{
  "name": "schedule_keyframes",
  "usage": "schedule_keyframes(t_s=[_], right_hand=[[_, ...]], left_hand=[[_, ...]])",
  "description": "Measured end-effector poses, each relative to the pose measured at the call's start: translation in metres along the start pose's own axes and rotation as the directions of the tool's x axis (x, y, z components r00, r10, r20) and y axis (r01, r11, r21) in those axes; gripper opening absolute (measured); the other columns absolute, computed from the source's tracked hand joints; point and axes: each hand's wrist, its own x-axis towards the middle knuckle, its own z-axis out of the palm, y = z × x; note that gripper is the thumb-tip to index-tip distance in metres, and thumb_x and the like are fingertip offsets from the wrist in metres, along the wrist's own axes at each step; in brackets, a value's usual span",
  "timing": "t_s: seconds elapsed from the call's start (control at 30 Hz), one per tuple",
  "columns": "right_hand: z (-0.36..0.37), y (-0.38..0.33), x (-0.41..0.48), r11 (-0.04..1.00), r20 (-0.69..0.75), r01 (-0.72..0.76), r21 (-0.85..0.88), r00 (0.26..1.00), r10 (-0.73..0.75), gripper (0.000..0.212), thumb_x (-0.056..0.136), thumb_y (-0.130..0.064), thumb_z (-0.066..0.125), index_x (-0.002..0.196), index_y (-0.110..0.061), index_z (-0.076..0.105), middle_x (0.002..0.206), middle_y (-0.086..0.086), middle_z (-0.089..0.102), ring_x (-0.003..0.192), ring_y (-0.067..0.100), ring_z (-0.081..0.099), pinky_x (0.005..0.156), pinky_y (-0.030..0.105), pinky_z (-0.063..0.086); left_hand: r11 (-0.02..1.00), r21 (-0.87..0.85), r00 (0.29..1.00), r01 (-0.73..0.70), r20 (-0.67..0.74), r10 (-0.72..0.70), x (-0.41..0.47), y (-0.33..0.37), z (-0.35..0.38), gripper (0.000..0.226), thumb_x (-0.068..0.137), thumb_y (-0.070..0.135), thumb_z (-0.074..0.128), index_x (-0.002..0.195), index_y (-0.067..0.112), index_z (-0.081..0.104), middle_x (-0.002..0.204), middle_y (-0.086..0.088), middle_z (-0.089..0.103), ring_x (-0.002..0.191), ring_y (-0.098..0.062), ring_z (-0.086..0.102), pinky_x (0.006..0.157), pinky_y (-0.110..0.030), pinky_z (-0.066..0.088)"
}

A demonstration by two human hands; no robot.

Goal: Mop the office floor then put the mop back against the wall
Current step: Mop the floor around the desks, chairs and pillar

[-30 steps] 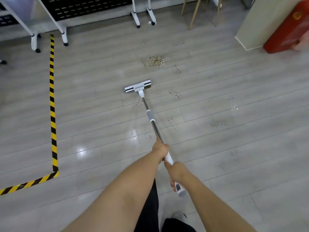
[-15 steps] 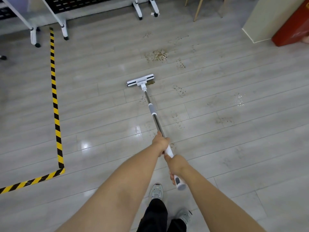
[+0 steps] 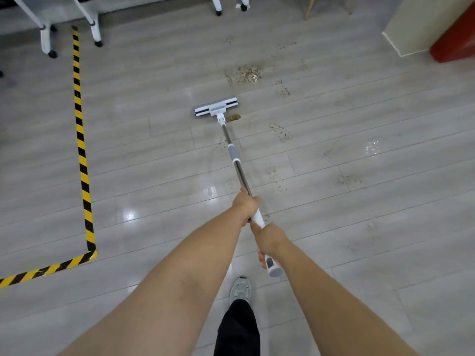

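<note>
- One shoe [image 3: 240, 289], leg cut off.
- Two hands clamped on one mop [image 3: 237, 160]: right hand [image 3: 268, 240] near handle end, left hand [image 3: 246, 204] further down.
- Mop head [image 3: 216, 109] flat on floor [image 3: 359, 227]; one brown smear [image 3: 233, 117] just beside.
- One big dirt patch [image 3: 244, 73] beyond; faint prints uncountable.
- White frame legs [image 3: 46, 39], red object [image 3: 455, 39] cut off.

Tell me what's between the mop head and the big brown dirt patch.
In the head view, just a short stretch of bare floor separates the mop head from the dirt patch.
</note>
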Motion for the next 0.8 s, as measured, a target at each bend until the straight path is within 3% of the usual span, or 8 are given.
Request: schedule_keyframes(t_s=[0.17,0.33,0.6,0.8], right_hand=[[0.003,0.061,-0.024,0.999,0.009,0.023,-0.026,1.000,-0.023,0.043,0.106,-0.046,0.036,0.096,-0.008,0.052,0.065,0.009,0.060,0.038,0.017,0.052,0.044,0.022,0.040],[0.009,0.163,-0.064,0.999,0.044,0.009,-0.049,0.999,-0.007,0.050,0.105,-0.051,0.034,0.094,-0.007,0.055,0.056,0.009,0.061,0.047,0.023,0.056,0.063,0.032,0.049],[-0.001,0.345,-0.168,0.987,0.082,-0.046,-0.152,0.995,0.058,0.057,0.106,-0.052,0.027,0.098,-0.003,0.056,0.051,0.010,0.061,0.049,0.025,0.060,0.076,0.034,0.054],[-0.008,0.396,-0.216,0.984,0.050,-0.061,-0.166,0.996,0.071,0.055,0.105,-0.050,0.028,0.090,-0.005,0.056,0.047,0.008,0.061,0.047,0.023,0.059,0.066,0.030,0.050]], left_hand=[[1.000,-0.025,1.000,0.004,0.017,-0.004,-0.042,-0.037,0.037,0.053,0.102,0.021,0.050,0.151,0.023,0.032,0.113,-0.007,0.056,0.097,-0.029,0.059,0.067,-0.037,0.056],[0.999,-0.044,1.000,-0.004,0.003,0.005,-0.109,-0.100,0.102,0.045,0.101,0.023,0.052,0.144,0.022,0.039,0.117,-0.011,0.059,0.101,-0.031,0.061,0.075,-0.041,0.058],[0.998,-0.069,1.000,0.007,0.021,-0.006,-0.249,-0.205,0.224,0.042,0.099,0.019,0.050,0.140,0.022,0.040,0.120,-0.011,0.059,0.101,-0.031,0.059,0.070,-0.038,0.056],[0.997,-0.071,1.000,0.016,0.009,-0.016,-0.312,-0.224,0.257,0.034,0.099,0.022,0.052,0.132,0.018,0.044,0.121,-0.011,0.059,0.102,-0.032,0.060,0.069,-0.037,0.055]])
